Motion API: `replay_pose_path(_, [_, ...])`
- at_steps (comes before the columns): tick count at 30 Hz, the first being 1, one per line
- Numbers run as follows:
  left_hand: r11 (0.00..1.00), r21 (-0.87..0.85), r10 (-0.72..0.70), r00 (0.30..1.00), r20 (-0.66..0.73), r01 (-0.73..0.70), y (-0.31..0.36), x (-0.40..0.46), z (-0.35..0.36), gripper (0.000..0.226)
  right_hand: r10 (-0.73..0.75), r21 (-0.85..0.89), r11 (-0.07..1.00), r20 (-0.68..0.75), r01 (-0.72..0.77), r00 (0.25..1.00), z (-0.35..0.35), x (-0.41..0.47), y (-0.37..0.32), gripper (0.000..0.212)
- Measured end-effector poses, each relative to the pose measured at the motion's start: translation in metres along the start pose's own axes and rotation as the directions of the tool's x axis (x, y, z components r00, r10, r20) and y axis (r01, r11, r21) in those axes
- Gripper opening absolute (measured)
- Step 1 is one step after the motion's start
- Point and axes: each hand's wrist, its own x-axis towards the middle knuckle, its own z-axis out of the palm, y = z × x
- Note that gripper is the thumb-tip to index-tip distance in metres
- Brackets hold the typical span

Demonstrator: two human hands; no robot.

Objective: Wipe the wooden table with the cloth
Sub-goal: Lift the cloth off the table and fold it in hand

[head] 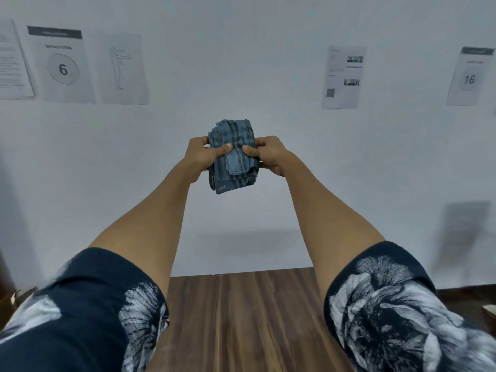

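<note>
Two bare arms stretched forward and raised, seen from a head-worn camera. Folded blue cloth (232,157) with darker stripes held up in the air between both hands, well above the wooden table (241,318) and in front of the wall. Left hand (202,157) gripping the cloth's left edge, thumb pressed across the front, fingers curled behind. Right hand (268,155) gripping the right edge the same way, thumb on the front face. Cloth bunched in several thick layers, one loose flap hanging over the front, lower end dangling below the hands.

Likely risks from here, as a judgement only: loose flap or inner layers slipping free once one hand lets go, leaving a trailing tail instead of a flat pad; thick, uneven bundle touching the table only at its high spots and skipping patches of the surface; long drop from this height to the table, with room for the fold to come apart on the way down. Wiping not yet begun.

Table: dark brown wood grain running away from the viewer, only a strip visible between the arms, far edge meeting a pale wall. Wall (241,63) hung with printed sheets: one marked 6 (63,69), one with a line drawing of a standing figure (120,68), one marked 16 (469,79) (other text too blurred to read). Short dark sleeves (80,304) with a pale floral print at the bottom corners.
</note>
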Motion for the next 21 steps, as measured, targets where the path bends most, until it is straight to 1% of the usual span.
replay_pose_path(4, [1.000, -0.004, -0.005, 0.998, 0.055, 0.005, 0.001, -0.004, 0.029, 0.041, 0.017, -0.011, 1.000, -0.063, -0.018, 0.998, -0.027, -0.011, 0.007, 0.036])
replay_pose_path(6, [1.000, -0.018, -0.007, 0.996, 0.087, 0.009, 0.000, -0.010, 0.047, 0.038, 0.031, -0.010, 0.999, -0.091, -0.032, 0.995, -0.043, -0.019, 0.013, 0.036])
replay_pose_path(11, [0.997, -0.049, -0.048, 0.979, 0.198, 0.058, -0.011, -0.036, 0.107, 0.031, 0.107, -0.001, 0.994, -0.177, -0.109, 0.978, -0.097, -0.054, 0.044, 0.037])
replay_pose_path(16, [0.985, -0.042, -0.146, 0.931, 0.335, 0.170, -0.054, -0.075, 0.194, 0.037, 0.257, 0.035, 0.966, -0.286, -0.258, 0.923, -0.166, -0.109, 0.106, 0.042])
replay_pose_path(21, [0.941, -0.003, -0.305, 0.853, 0.423, 0.337, -0.109, -0.132, 0.301, 0.041, 0.406, 0.066, 0.908, -0.372, -0.413, 0.835, -0.253, -0.175, 0.191, 0.047])
